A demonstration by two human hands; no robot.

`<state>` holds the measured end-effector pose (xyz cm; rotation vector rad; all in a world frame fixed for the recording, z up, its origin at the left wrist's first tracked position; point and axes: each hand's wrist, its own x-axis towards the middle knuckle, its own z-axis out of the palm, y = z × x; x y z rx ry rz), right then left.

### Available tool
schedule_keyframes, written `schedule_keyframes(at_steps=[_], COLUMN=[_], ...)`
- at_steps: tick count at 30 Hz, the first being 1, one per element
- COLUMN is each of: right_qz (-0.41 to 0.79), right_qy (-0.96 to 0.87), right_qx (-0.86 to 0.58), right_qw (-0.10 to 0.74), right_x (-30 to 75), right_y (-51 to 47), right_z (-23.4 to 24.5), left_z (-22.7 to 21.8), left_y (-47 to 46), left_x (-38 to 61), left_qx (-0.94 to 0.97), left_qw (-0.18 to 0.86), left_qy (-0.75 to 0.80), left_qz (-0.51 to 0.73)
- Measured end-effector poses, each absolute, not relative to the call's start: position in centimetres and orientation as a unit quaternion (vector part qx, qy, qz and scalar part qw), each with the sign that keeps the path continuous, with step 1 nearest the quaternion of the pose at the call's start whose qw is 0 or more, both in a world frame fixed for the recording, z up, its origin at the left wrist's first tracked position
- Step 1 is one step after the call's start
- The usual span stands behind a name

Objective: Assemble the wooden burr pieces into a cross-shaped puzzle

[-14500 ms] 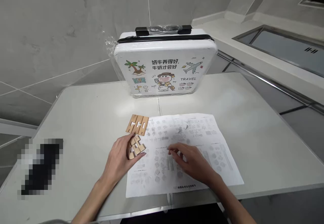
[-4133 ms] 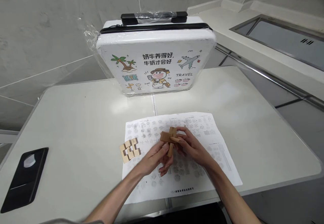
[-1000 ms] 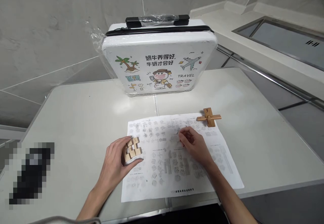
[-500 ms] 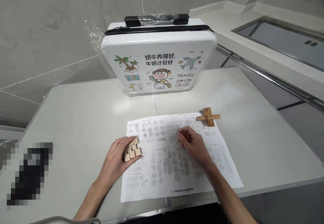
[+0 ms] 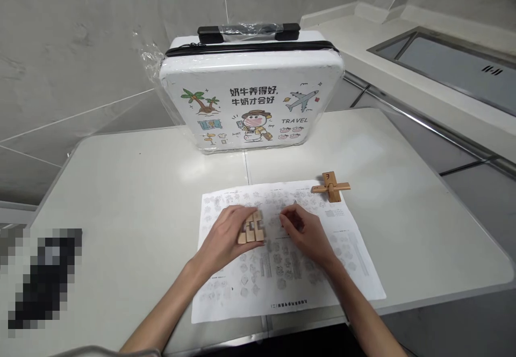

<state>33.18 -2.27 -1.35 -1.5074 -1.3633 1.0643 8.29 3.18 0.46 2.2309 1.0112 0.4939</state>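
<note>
Light wooden puzzle pieces, notched and set side by side, are gripped between the thumb and fingers of my left hand, above the left part of the printed sheet. My right hand is closed over the sheet's middle, thumb and index finger curled together a little to the right of the pieces. Whatever it may hold is hidden by the fingers. A brown wooden puzzle, assembled in a cross shape, sits at the sheet's far right corner, apart from both hands.
A white suitcase in clear plastic wrap stands at the back of the folding table. At the left lies a dark, pixelated object. Beyond the table's right side runs a counter with an inset sink or panel.
My left hand has carried the light wooden pieces to the right and slightly away from me, close to my right hand. My right hand has barely shifted.
</note>
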Motion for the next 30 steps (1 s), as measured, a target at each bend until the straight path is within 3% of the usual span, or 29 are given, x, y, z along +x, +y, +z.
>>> schedule_keyframes(at_steps=[7, 18, 22, 30], right_qz=[0.345, 0.261, 0.302, 0.463], right_qy=[-0.644, -0.739, -0.697, -0.506], right_qx=[-0.590, -0.556, -0.562, -0.551], right_qw=[0.344, 0.276, 0.329, 0.476], right_x=[33.1, 33.2, 33.3, 33.9], right_y=[-2.5, -2.7, -2.6, -2.8], right_z=[-1.8, -3.0, -2.5, -1.4], left_z=[-0.6, -0.2, 0.2, 0.7], left_y=[4.4, 5.2, 5.3, 3.4], left_x=[11.5, 9.0, 8.1, 9.0], left_qx=[0.872, 0.871, 0.845, 0.691], left_qw=[0.327, 0.280, 0.328, 0.549], left_qy=[0.319, 0.368, 0.380, 0.406], left_qz=[0.173, 0.168, 0.182, 0.236])
